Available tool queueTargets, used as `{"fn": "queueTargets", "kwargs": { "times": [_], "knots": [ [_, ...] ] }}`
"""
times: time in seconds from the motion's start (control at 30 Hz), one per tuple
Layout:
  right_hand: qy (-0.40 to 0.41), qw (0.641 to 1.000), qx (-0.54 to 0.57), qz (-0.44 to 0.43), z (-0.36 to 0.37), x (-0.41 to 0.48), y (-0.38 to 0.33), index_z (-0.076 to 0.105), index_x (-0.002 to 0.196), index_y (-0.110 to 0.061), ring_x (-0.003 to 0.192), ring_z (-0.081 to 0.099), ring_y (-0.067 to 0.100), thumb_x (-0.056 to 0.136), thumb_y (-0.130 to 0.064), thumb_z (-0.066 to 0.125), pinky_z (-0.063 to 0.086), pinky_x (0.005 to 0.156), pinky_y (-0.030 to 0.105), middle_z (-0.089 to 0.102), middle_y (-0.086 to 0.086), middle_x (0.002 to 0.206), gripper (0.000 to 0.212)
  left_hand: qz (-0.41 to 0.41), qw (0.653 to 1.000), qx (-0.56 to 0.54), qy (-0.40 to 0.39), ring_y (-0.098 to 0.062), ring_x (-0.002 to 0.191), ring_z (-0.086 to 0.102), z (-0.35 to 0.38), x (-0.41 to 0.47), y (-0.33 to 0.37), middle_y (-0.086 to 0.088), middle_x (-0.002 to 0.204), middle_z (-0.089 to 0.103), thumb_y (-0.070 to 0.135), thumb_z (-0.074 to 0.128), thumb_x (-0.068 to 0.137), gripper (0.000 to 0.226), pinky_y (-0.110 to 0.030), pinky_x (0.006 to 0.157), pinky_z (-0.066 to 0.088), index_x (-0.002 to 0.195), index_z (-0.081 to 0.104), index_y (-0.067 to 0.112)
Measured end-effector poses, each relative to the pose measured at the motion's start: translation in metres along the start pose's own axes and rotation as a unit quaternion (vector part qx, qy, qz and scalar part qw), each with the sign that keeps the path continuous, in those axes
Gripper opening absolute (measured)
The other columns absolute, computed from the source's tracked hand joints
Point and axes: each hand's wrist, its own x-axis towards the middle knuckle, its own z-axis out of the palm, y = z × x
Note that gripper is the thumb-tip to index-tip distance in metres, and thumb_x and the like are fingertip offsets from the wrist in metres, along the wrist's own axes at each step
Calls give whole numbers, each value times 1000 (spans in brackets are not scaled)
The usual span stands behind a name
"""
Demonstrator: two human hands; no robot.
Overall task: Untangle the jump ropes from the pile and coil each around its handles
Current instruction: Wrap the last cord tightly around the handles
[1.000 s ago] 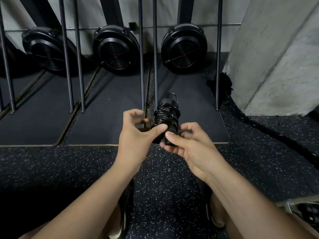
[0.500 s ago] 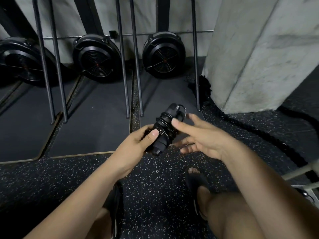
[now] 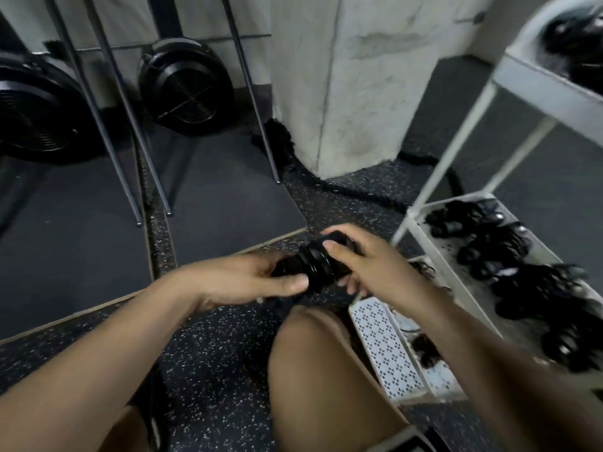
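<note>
Above the speckled floor (image 3: 212, 353), the coiled jump rope (image 3: 318, 261) is held between both hands. Left hand (image 3: 251, 280) grips one handle end with curled fingers; right hand (image 3: 368, 262) curls over the other end, near the white cart shelf (image 3: 450, 252).

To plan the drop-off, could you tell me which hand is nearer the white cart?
Right. The right hand grips the coiled rope beside the cart; the left hand holds its far end.

head view | faces forward and down | close above knee (image 3: 326, 370) | apparently tilted; blurred
</note>
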Motion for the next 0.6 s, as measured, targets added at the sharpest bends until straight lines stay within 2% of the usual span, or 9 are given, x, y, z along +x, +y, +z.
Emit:
{"fn": "queueTargets", "kwargs": {
  "times": [0.1, 0.2, 0.27, 0.3, 0.37, 0.43, 0.47, 0.53, 0.6],
  "knots": [
    [58, 998, 22, 29, -15, -41, 29, 66, 110, -40, 65, 75, 23, 104, -52, 64, 53, 59, 37, 73, -8, 83, 13, 33, 992, 116, -42, 0, 124, 62, 22, 26, 13, 19, 136, 66, 65, 76, 89, 75, -32, 108, 52, 152, 46, 36],
    [110, 987, 90, 78, -13, -86, 61, 67, 107, -33, 59, 65, 18, 106, -46, 64, 47, 54, 35, 68, -7, 76, 14, 39, 981, 181, -57, -3, 119, 63, 58, 46, 21, 15, 134, 65, 55, 80, 90, 85, -25, 100, 50, 159, 34, 33],
    [144, 975, 126, 109, -16, -118, 84, 68, 105, -33, 58, 63, 18, 106, -44, 64, 46, 52, 34, 68, -6, 77, 12, 40, 978, 184, -89, -8, 124, 64, 93, 57, 29, 8, 141, 63, 51, 80, 92, 91, -32, 106, 51, 162, 27, 29],
    [144, 974, 134, 114, -16, -123, 90, 68, 105, -35, 59, 64, 19, 106, -45, 63, 46, 52, 34, 68, -6, 78, 11, 45, 976, 196, -89, -12, 135, 58, 101, 58, 29, 4, 153, 56, 53, 80, 91, 98, -36, 114, 47, 166, 21, 27],
    [135, 972, 148, 123, -28, -151, 112, 67, 111, -37, 62, 64, 18, 107, -46, 62, 48, 56, 35, 67, -7, 78, 11, 54, 961, 255, -94, -18, 156, 33, 133, 65, 43, -1, 174, 28, 58, 76, 92, 110, -34, 126, 31, 170, 5, 27],
    [122, 974, 139, 131, -41, -182, 133, 65, 116, -36, 64, 64, 15, 108, -46, 61, 49, 59, 33, 67, -8, 79, 14, 39, 949, 292, -114, -22, 161, 19, 167, 68, 61, -3, 177, 12, 58, 72, 94, 111, -29, 124, 23, 171, -1, 22],
    [120, 975, 127, 138, -45, -200, 145, 64, 118, -36, 64, 64, 13, 108, -45, 60, 49, 59, 32, 68, -8, 79, 13, 25, 945, 303, -122, -25, 161, 20, 187, 68, 68, -2, 177, 13, 58, 71, 95, 110, -29, 123, 24, 171, 0, 21],
    [127, 973, 120, 150, -49, -232, 165, 64, 119, -38, 64, 66, 12, 110, -40, 59, 50, 57, 29, 72, -4, 82, 10, 16, 944, 309, -116, -27, 153, 34, 227, 70, 74, 1, 167, 26, 60, 71, 94, 106, -33, 122, 32, 170, 10, 19],
    [151, 965, 132, 168, -57, -264, 189, 64, 116, -41, 65, 69, 15, 109, -38, 60, 52, 56, 31, 75, 1, 87, 9, 19, 939, 324, -110, -27, 151, 38, 271, 77, 80, -3, 166, 27, 62, 68, 95, 103, -40, 122, 37, 169, 10, 20]
  ]
}}
